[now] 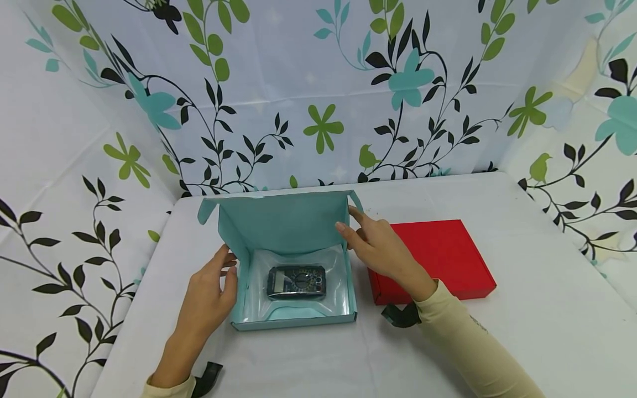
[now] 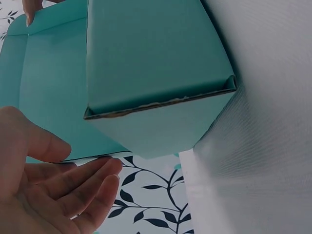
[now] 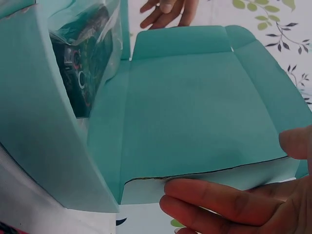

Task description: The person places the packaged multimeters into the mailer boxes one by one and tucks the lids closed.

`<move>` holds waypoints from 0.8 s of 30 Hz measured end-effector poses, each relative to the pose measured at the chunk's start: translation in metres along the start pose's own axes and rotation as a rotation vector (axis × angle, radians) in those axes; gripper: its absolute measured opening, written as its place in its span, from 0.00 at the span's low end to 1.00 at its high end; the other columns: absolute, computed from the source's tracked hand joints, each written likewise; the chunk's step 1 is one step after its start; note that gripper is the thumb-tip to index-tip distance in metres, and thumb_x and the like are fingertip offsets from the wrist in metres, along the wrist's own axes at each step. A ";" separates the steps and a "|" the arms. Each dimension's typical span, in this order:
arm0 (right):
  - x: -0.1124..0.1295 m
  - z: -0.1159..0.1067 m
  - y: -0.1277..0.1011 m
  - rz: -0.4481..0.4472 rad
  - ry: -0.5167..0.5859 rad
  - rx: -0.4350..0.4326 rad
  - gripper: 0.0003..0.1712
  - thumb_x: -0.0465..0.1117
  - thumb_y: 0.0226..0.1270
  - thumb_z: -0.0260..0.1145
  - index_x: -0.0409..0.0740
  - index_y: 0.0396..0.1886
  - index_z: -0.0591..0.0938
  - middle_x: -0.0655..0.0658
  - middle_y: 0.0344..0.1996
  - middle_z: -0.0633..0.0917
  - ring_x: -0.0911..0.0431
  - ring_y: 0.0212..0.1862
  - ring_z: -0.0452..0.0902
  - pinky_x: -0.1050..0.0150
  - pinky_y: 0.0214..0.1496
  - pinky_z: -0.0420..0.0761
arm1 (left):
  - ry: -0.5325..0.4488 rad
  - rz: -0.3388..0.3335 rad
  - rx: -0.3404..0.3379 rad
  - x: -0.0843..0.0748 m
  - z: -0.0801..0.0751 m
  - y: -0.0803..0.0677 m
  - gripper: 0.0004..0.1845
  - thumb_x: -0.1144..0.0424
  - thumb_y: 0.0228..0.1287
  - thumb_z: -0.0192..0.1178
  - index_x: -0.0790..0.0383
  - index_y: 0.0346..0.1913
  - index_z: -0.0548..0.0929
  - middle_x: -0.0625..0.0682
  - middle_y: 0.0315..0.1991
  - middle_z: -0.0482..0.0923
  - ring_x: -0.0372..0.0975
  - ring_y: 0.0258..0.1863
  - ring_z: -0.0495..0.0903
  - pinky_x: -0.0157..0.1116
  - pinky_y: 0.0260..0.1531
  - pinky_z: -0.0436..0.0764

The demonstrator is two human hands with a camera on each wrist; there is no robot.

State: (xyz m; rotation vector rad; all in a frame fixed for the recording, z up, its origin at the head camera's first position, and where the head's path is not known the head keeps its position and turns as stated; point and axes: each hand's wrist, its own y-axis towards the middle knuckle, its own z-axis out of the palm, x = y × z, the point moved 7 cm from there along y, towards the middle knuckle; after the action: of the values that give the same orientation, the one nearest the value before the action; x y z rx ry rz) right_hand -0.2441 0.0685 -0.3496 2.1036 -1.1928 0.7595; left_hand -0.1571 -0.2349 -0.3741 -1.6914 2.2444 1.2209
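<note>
Worktop (image 1: 522,342): white, with patterned curtains behind and at the sides. Teal box (image 1: 293,320) sits centre-left on it, lid (image 1: 283,221) stood up at the back. Red box (image 1: 438,260) lies shut, just beside the teal box on your right, under your right forearm.

Your right hand (image 1: 380,249) is at the lid's right edge: fingers (image 3: 219,197) lie under the side flap and the thumb comes over it, so it is pinching the lid. Fingertips touch the flap near the top corner in the head view.

Your left hand (image 1: 209,296) is at the teal box's left wall, fingers straight and relaxed, gripping nothing. The head view puts the thumb against the wall; the left wrist view shows the palm open just beside the box corner, so I cannot tell if there's firm contact.

Inside the teal box, between your two hands: a dark meter (image 1: 296,282) with a dial, sealed in a clear bag (image 1: 259,301), lying flat on the floor of the box. Neither hand touches it.
</note>
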 end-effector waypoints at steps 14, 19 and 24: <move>0.006 0.004 -0.009 -0.051 -0.075 0.013 0.38 0.52 0.81 0.57 0.28 0.76 0.66 0.54 0.12 0.71 0.60 0.13 0.65 0.64 0.17 0.66 | 0.032 -0.017 0.008 -0.001 0.002 -0.002 0.19 0.76 0.71 0.56 0.75 0.62 0.75 0.65 0.47 0.86 0.56 0.41 0.88 0.55 0.40 0.86; 0.006 0.006 -0.015 -0.049 -0.100 0.011 0.40 0.51 0.78 0.61 0.29 0.77 0.64 0.54 0.15 0.77 0.60 0.14 0.70 0.62 0.20 0.75 | 0.040 -0.018 0.009 -0.002 0.001 -0.003 0.16 0.77 0.70 0.57 0.74 0.58 0.78 0.64 0.45 0.87 0.56 0.40 0.88 0.56 0.40 0.86; 0.008 0.009 -0.025 -0.083 -0.123 0.007 0.45 0.47 0.77 0.62 0.40 0.85 0.52 0.52 0.21 0.83 0.63 0.18 0.75 0.62 0.24 0.79 | 0.040 -0.032 0.016 0.000 0.002 -0.003 0.13 0.77 0.69 0.58 0.74 0.55 0.79 0.64 0.45 0.86 0.56 0.40 0.87 0.57 0.40 0.86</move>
State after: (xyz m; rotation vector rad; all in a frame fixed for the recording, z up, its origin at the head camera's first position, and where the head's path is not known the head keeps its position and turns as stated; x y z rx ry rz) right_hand -0.2169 0.0681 -0.3557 2.2182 -1.1593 0.6048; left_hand -0.1550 -0.2340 -0.3769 -1.7546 2.2342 1.1688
